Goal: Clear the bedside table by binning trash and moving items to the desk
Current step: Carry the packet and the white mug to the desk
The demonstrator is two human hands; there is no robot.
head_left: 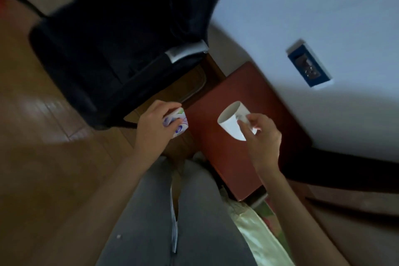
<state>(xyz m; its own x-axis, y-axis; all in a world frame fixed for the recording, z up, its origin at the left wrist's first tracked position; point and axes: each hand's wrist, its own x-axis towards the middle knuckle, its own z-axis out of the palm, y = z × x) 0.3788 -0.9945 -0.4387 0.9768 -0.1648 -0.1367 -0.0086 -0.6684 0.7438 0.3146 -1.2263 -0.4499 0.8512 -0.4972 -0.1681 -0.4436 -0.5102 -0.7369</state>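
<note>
A white mug [232, 121] sat just right of the frame's centre, tipped so its open mouth faced the upper left and showed a dark inside. It was held up over the reddish-brown worktop [218, 157] by the right hand [262, 136], whose fingers [243, 128] pinched its handle side. Left of centre, a small white pack [178, 122] printed with purple and green flowers was gripped in the left hand [153, 127], beside the worktop's left edge and above the wooden floor. The worktop ran diagonally from centre toward the lower right, its visible top bare.
</note>
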